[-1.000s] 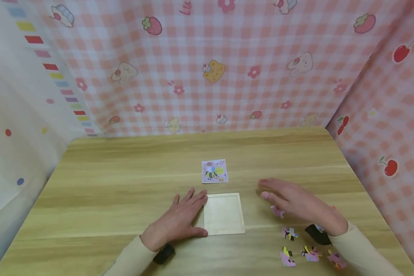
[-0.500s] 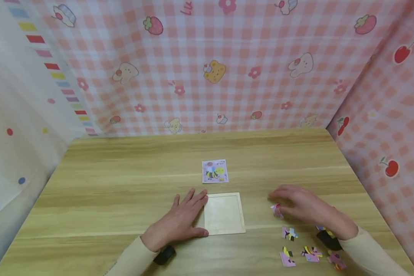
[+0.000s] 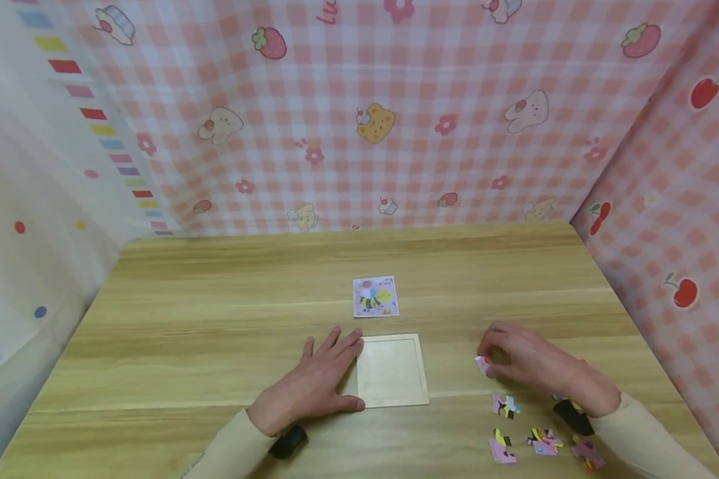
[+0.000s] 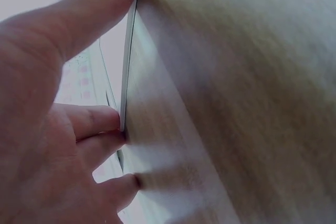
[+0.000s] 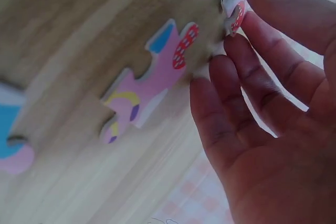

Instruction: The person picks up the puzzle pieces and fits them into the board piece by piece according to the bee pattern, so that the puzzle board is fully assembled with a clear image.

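My right hand (image 3: 527, 356) pinches a pink jigsaw puzzle piece (image 3: 482, 365) with a red patch between thumb and fingertips, right of the tray. In the right wrist view the same puzzle piece (image 5: 237, 17) shows a red, white-dotted area, partly hidden by the thumb. My left hand (image 3: 314, 386) lies with fingers spread at the left side of a square, light wooden puzzle tray (image 3: 423, 372). Its thumb touches the lower left corner and its fingertips the upper left corner. The left wrist view has the thumb and fingers along the tray's edge (image 4: 127, 61).
A small bee picture card (image 3: 376, 297) lies beyond the tray. Several loose pieces lie at the front right, among them a yellow-and-pink piece (image 3: 502, 447) and a pink one (image 3: 587, 454). Another pink piece (image 5: 157, 74) lies near the right hand. Patterned curtains (image 3: 335, 100) surround the table.
My right hand has come down and a little right, and its thumb and fingers have drawn together on the pink puzzle piece. My left hand has stayed at the tray.
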`<action>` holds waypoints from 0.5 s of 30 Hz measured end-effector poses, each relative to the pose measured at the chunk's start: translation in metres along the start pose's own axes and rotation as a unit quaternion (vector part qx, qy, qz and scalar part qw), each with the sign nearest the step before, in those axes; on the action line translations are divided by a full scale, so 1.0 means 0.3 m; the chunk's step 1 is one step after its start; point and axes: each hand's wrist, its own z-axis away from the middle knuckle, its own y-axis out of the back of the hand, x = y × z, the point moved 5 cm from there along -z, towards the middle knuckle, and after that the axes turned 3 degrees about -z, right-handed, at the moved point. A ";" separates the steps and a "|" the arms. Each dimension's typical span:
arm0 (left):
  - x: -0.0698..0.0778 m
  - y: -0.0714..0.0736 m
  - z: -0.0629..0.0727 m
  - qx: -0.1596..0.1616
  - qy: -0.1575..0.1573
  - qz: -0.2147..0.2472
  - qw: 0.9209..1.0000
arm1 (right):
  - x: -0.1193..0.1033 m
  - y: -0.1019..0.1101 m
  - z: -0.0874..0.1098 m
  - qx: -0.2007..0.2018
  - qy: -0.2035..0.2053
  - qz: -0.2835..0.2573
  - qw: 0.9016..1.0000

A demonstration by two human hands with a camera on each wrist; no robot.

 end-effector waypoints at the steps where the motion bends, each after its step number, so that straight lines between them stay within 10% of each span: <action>1: -0.002 -0.001 0.000 0.000 0.000 -0.001 1.000 | 0.002 0.000 -0.001 -0.003 -0.006 -0.004 1.000; 15: -0.010 -0.008 0.000 0.001 0.009 0.004 1.000 | 0.014 0.020 -0.051 -0.009 -0.050 -0.101 0.994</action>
